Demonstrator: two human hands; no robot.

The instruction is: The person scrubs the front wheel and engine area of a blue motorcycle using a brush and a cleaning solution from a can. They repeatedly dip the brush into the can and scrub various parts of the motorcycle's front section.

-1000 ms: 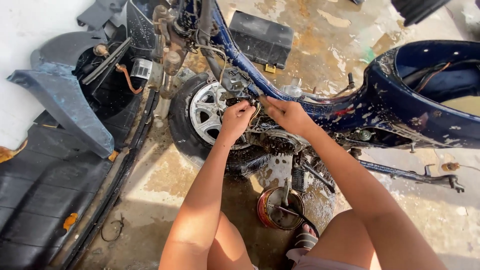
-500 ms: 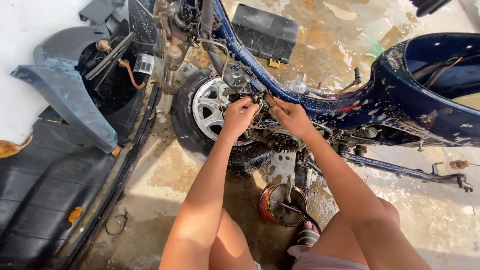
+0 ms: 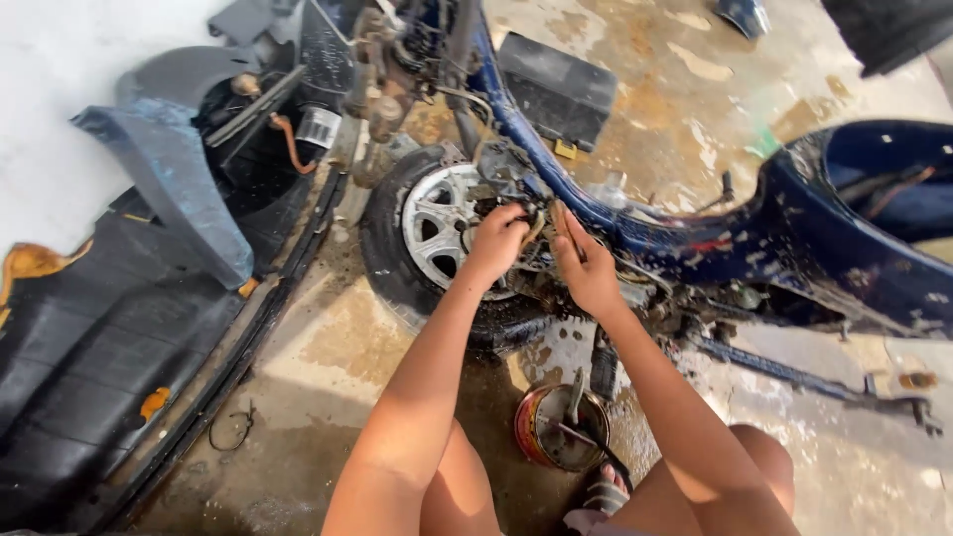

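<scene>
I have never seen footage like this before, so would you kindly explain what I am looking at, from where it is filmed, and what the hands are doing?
The picture comes from a camera worn on a person's head, looking down past their knees at their own two bare hands. They crouch on a wet, stained concrete floor beside a stripped dark blue scooter frame lying low. The left hand and the right hand both reach into the greasy parts beside the silver spoked wheel; what the fingers grip is too small to tell. On the floor near the person's foot stands a round rusty tin with tools sticking out. To the left lie black body panels and a grey-blue fairing piece; a black box lies beyond the frame.
</scene>
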